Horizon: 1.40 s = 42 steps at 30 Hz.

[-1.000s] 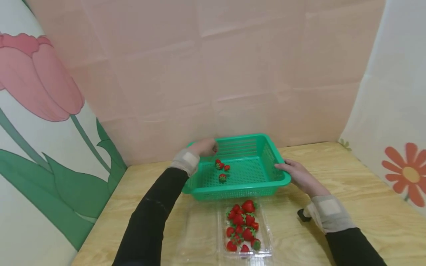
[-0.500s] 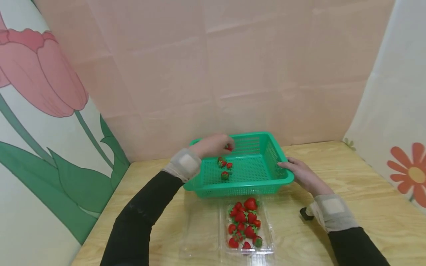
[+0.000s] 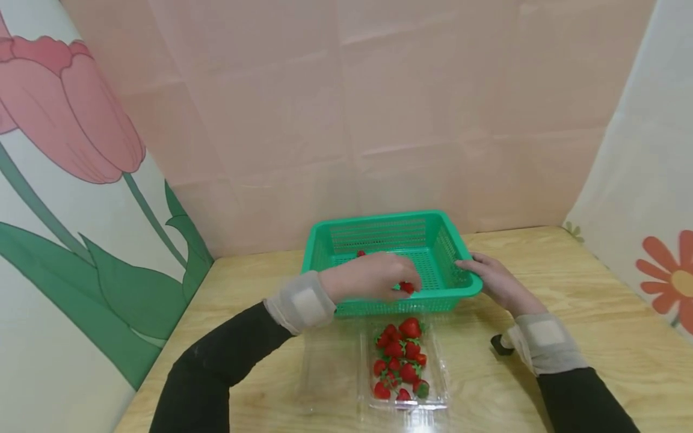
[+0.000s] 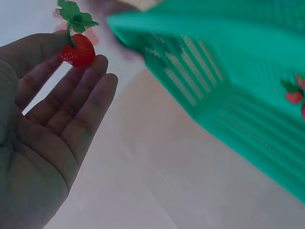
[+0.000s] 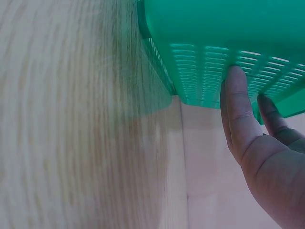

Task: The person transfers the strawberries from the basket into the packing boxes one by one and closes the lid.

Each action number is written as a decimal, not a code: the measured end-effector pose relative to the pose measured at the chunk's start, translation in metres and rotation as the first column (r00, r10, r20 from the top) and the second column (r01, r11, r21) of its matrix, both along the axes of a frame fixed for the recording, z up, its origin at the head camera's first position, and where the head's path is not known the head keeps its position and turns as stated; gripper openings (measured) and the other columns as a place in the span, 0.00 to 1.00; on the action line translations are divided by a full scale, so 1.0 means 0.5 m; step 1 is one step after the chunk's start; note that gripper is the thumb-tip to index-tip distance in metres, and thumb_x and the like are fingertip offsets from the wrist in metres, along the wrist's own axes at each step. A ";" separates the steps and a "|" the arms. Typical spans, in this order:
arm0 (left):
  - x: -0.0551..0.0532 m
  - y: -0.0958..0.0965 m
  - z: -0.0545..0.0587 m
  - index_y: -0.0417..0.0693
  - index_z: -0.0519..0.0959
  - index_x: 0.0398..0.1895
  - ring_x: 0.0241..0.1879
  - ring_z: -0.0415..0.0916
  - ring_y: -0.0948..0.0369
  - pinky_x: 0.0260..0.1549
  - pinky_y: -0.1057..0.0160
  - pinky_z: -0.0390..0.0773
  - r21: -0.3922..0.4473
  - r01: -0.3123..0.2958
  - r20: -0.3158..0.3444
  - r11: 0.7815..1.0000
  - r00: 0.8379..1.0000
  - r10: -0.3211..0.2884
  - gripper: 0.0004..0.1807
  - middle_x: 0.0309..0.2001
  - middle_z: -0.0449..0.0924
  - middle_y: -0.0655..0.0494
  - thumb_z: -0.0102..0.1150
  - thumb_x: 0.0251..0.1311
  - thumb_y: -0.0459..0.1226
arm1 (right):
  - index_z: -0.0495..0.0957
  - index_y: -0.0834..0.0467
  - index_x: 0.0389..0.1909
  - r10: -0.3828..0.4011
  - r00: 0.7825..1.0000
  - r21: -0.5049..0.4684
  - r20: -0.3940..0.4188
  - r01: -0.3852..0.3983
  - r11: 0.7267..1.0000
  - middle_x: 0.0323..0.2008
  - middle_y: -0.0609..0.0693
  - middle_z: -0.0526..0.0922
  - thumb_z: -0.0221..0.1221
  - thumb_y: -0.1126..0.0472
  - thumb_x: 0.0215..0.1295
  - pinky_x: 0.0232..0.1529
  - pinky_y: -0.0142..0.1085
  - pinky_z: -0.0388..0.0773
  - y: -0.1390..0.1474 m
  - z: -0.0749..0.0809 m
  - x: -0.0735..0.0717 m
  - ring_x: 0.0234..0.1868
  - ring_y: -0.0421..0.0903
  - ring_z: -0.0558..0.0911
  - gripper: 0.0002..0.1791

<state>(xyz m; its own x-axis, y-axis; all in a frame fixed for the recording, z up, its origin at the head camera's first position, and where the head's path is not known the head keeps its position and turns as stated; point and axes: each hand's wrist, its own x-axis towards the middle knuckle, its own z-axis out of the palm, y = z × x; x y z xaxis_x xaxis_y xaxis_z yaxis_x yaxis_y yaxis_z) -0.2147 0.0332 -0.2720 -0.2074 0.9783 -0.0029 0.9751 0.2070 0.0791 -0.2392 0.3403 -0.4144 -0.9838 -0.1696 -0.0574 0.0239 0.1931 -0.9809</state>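
Note:
My left hand [image 3: 370,278] pinches a small red strawberry [image 4: 79,51] with a green leafy top between thumb and fingertips, over the front rim of the green plastic basket [image 3: 392,308]. In the left wrist view the palm faces the camera. My right hand [image 3: 500,282] grips the basket's right rim, thumb over the edge; its fingers [image 5: 237,90] lie along the slotted outer wall in the right wrist view. Another strawberry [image 3: 361,253] shows inside the basket, and my left hand hides part of the basket floor.
In front of the basket lies an opened clear plastic box [image 3: 443,385], its right half holding several strawberries [image 3: 409,371]. The wooden table [image 3: 541,270] meets a pink sheet [image 3: 260,150] at the back. Flower-printed sheets stand on both sides.
From the basket's left side, my left hand has come right and toward the front rim, carrying the strawberry. My right hand has kept its grip on the basket.

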 end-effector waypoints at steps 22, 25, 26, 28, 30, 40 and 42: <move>0.072 0.027 -0.159 0.52 0.84 0.40 0.34 0.70 0.73 0.37 0.79 0.68 -0.267 0.126 0.011 0.956 0.992 -0.128 0.05 0.37 0.78 0.67 0.62 0.63 0.35 | 0.45 0.72 0.73 0.005 1.000 -0.016 0.008 -0.005 1.000 0.54 0.61 0.77 0.50 0.48 0.75 0.46 0.32 0.76 0.002 -0.001 0.003 0.48 0.43 0.81 0.42; 0.071 0.026 -0.173 0.54 0.84 0.40 0.33 0.69 0.73 0.35 0.79 0.69 -0.272 0.124 -0.008 0.954 0.991 -0.131 0.06 0.38 0.78 0.68 0.62 0.62 0.34 | 0.45 0.72 0.73 0.006 1.000 -0.015 0.007 -0.006 1.000 0.55 0.62 0.76 0.50 0.47 0.74 0.47 0.32 0.76 0.002 -0.002 0.004 0.49 0.43 0.81 0.42; 0.072 0.026 -0.177 0.54 0.84 0.39 0.32 0.69 0.73 0.35 0.79 0.69 -0.276 0.123 -0.016 0.953 0.991 -0.133 0.06 0.37 0.78 0.69 0.62 0.62 0.34 | 0.45 0.71 0.73 0.004 1.000 -0.016 0.006 -0.004 1.000 0.56 0.63 0.75 0.50 0.47 0.74 0.47 0.32 0.77 0.002 -0.003 0.003 0.49 0.43 0.81 0.42; 0.074 0.027 -0.184 0.56 0.84 0.38 0.31 0.69 0.72 0.33 0.78 0.69 -0.287 0.120 -0.048 0.950 0.989 -0.139 0.06 0.36 0.77 0.69 0.63 0.61 0.35 | 0.46 0.71 0.73 0.002 1.000 -0.015 0.005 -0.002 1.000 0.56 0.64 0.75 0.51 0.46 0.74 0.47 0.32 0.77 0.002 -0.003 0.002 0.49 0.43 0.81 0.43; 0.077 0.028 -0.190 0.58 0.84 0.39 0.31 0.70 0.73 0.33 0.77 0.71 -0.301 0.115 -0.085 0.947 0.985 -0.147 0.06 0.36 0.77 0.70 0.63 0.60 0.36 | 0.46 0.71 0.73 0.004 1.000 -0.010 -0.001 -0.004 1.000 0.56 0.64 0.75 0.51 0.45 0.74 0.47 0.33 0.77 0.002 -0.003 0.003 0.49 0.44 0.81 0.43; 0.077 0.032 -0.207 0.62 0.85 0.41 0.32 0.74 0.71 0.34 0.74 0.73 -0.320 0.111 -0.161 0.941 0.972 -0.170 0.09 0.37 0.77 0.69 0.63 0.60 0.38 | 0.46 0.71 0.73 0.001 1.000 0.003 0.001 -0.001 1.000 0.56 0.63 0.75 0.51 0.45 0.73 0.47 0.33 0.76 0.001 -0.001 0.006 0.50 0.46 0.80 0.44; 0.077 0.034 -0.209 0.62 0.85 0.40 0.31 0.74 0.71 0.33 0.74 0.73 -0.324 0.113 -0.184 0.939 0.966 -0.180 0.09 0.37 0.77 0.69 0.63 0.60 0.38 | 0.47 0.70 0.73 -0.004 1.000 0.003 0.007 0.004 1.000 0.56 0.64 0.75 0.51 0.44 0.73 0.47 0.32 0.76 0.001 -0.002 0.005 0.50 0.46 0.80 0.43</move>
